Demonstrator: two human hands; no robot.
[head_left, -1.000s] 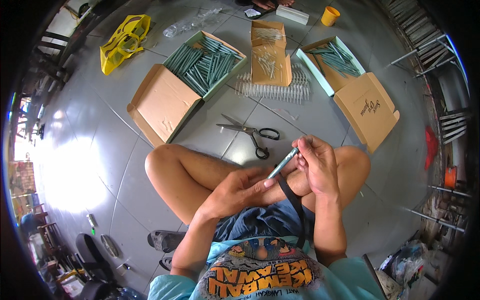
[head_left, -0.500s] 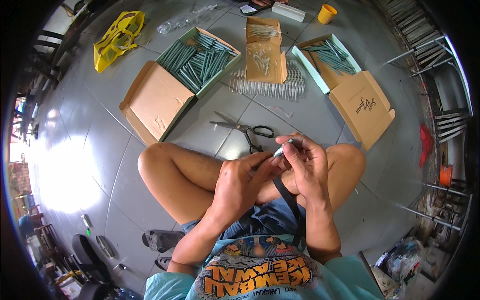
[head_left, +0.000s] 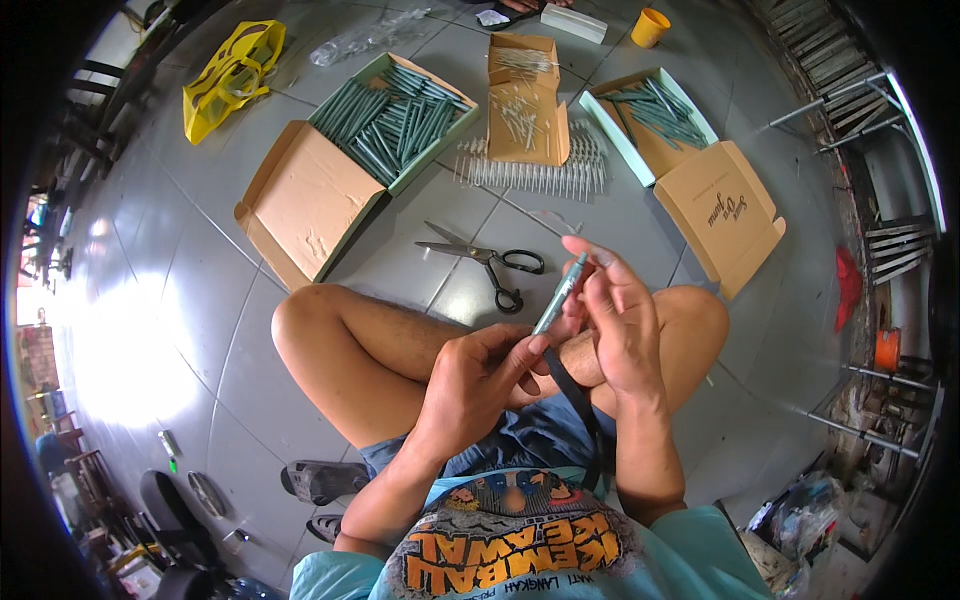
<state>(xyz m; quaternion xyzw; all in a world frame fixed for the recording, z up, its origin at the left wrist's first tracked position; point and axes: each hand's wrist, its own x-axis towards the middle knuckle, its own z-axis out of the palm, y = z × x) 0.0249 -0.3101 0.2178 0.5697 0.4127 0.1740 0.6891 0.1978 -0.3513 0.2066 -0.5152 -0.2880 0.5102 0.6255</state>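
A slim teal pen-like stick [head_left: 561, 298], with a pale printed patch on it, stands tilted in front of my lap. My left hand [head_left: 478, 378] pinches its lower end between thumb and fingers. Around the upper part my right hand [head_left: 622, 325] has its fingers apart; whether a fingertip touches the stick behind is hidden. Black-handled scissors [head_left: 488, 257] lie opened on the floor just beyond my hands.
An open box [head_left: 440, 142] full of teal sticks stands far left, a second box [head_left: 697, 112] with fewer far right. Between them, a cardboard tray [head_left: 530, 150] of small white pieces rests by rows of clear plastic parts [head_left: 520, 178]. A yellow bag [head_left: 213, 97] and orange cup [head_left: 650, 28] lie beyond.
My right hand has opened from its grip on the stick's end and its fingers have spread. The stick now shows at greater length, still in my left hand.
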